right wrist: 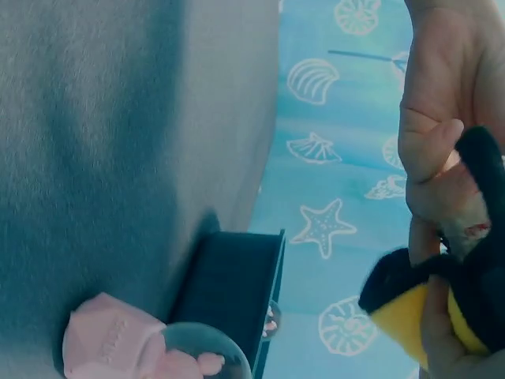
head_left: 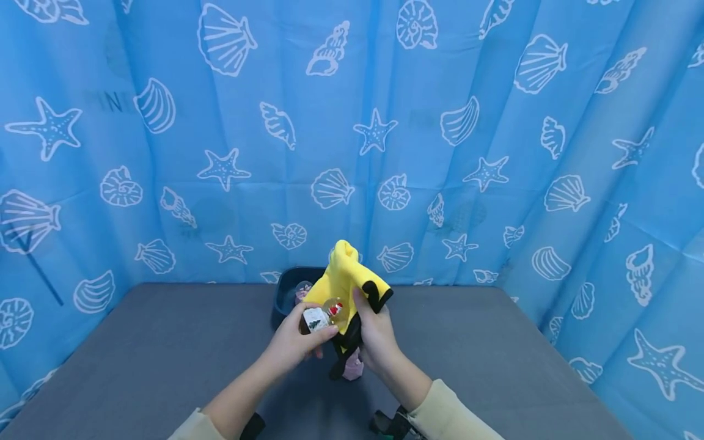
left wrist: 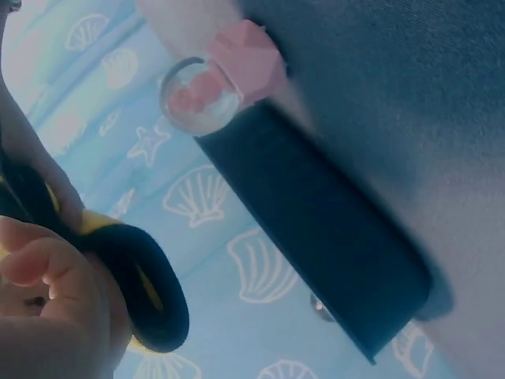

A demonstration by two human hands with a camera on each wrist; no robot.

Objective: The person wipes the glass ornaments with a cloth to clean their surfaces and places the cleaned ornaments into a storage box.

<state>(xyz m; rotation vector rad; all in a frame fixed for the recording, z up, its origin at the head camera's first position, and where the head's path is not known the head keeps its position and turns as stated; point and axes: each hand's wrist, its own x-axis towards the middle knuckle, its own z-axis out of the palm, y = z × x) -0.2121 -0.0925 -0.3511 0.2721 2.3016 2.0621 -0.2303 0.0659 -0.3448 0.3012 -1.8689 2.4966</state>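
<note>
In the head view my left hand (head_left: 294, 336) holds a small snow globe (head_left: 316, 319) by its white base, the clear ball with a red figure facing right. My right hand (head_left: 379, 336) grips a yellow cloth (head_left: 343, 275) with black edging, its thumb on top. Part of the cloth lies behind and against the ball, and a black-edged corner hangs below the hands. Beneath them on the table is a pink snow globe (head_left: 354, 366), mostly covered by the cloth; its faceted pink base (right wrist: 110, 335) shows in the right wrist view.
Behind the hands stands a dark blue bin (head_left: 283, 296) with another snow globe (head_left: 302, 289) in it. The grey table (head_left: 467, 360) reaches back to a blue shell-patterned curtain (head_left: 379, 79). A black object (head_left: 393, 425) lies near the right sleeve.
</note>
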